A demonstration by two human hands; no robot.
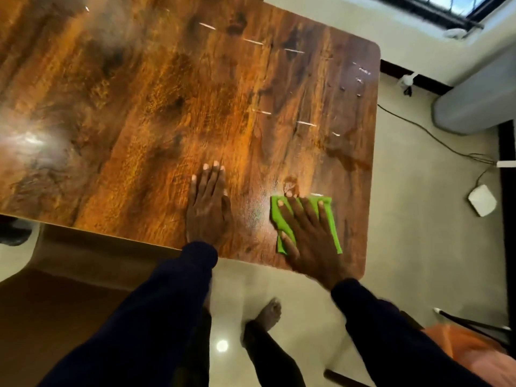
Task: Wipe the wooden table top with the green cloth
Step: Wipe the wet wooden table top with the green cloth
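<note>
A glossy brown wooden table top (173, 107) fills most of the head view. A folded green cloth (282, 219) lies flat near the table's front right corner. My right hand (310, 236) presses down on the cloth with fingers spread, covering its middle. My left hand (208, 208) rests flat on the bare wood to the left of the cloth, fingers together, holding nothing. A faint damp sheen shows on the wood between the two hands.
The table's right edge and rounded corners border a pale tiled floor. A white box (482, 200) with a cable lies on the floor at right. A chair (474, 350) with an orange seat stands at lower right. My bare foot (269, 314) is below the table's front edge.
</note>
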